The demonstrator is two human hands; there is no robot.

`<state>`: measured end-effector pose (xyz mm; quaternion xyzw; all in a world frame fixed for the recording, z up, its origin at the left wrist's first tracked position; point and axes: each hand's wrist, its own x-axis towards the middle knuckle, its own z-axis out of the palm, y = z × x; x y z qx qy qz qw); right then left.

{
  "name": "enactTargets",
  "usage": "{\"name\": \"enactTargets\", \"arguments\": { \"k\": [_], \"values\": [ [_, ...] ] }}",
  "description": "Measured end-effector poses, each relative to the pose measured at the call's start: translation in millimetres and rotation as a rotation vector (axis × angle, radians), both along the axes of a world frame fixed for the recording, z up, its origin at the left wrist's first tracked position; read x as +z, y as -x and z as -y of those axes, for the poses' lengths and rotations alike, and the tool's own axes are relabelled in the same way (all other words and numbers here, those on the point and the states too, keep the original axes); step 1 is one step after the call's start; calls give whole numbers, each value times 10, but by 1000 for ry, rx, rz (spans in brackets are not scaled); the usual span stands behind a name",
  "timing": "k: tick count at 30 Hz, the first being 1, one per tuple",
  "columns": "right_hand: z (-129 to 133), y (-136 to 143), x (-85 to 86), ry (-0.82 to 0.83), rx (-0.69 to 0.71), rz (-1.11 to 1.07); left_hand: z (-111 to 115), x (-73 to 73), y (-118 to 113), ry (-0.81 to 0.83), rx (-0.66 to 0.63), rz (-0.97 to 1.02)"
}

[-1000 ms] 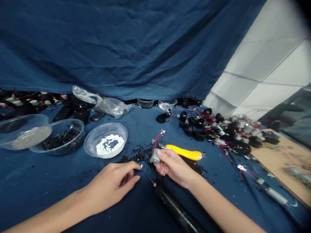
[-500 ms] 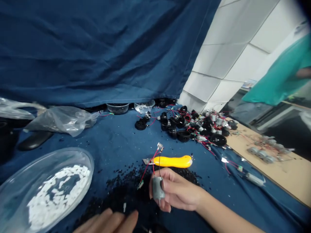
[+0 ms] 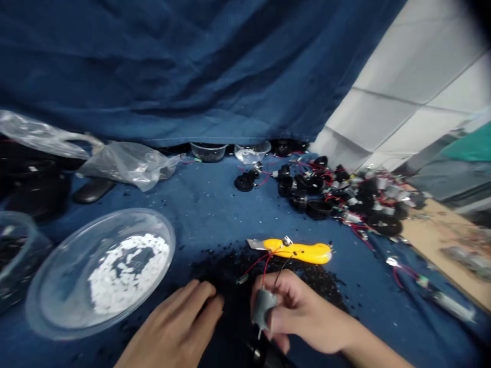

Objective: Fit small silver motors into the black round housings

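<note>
Nearest, my right hand (image 3: 303,317) pinches a small grey cylindrical motor (image 3: 263,309), its red and black leads trailing up; my left hand (image 3: 174,332) rests flat and empty on the blue cloth (image 3: 207,204). Beyond lie scattered black granules (image 3: 230,266), a yellow-handled knife (image 3: 295,250) and a clear bowl of white chips (image 3: 103,273). Farthest, a heap of wired black parts (image 3: 337,197) suggests much work remains.

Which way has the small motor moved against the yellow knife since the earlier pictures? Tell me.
Yes. The motor in the right hand has come nearer the person, away from the yellow knife, shaft now pointing down.
</note>
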<state>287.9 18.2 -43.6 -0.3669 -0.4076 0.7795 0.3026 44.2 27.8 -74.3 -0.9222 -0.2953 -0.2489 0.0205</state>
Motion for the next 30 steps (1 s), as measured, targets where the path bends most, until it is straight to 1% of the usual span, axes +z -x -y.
{"name": "enactTargets", "arguments": {
  "k": [1,3,5,7,10,14,17,19,21,24,28,30],
  "values": [
    [14,1,18,-21,2,27,-10,96,-17,62,-26,-26],
    [31,3,45,-51,0,58,-33,240,-46,144,-38,6],
    [35,5,59,-76,2,66,-54,303,-64,211,-64,76],
    [30,4,58,-113,7,57,-68,300,-70,317,-107,155],
    [27,-3,50,-181,13,53,-66,250,-65,500,-139,236],
    [49,3,86,-211,57,40,-39,232,-43,568,-105,274],
    [58,10,117,-220,59,-3,-27,276,-47,630,-80,313],
    [56,0,107,-225,40,-5,-23,313,-65,648,-79,364],
    [52,-19,71,-200,20,-19,-18,340,-84,656,-101,400],
    [38,-35,12,-143,-2,-65,3,366,-98,700,-144,381],
    [-3,25,12,-109,-109,-87,32,458,-127,784,-141,382],
    [-19,77,35,-81,-177,-90,26,534,-186,839,-79,383]
  ]
}}
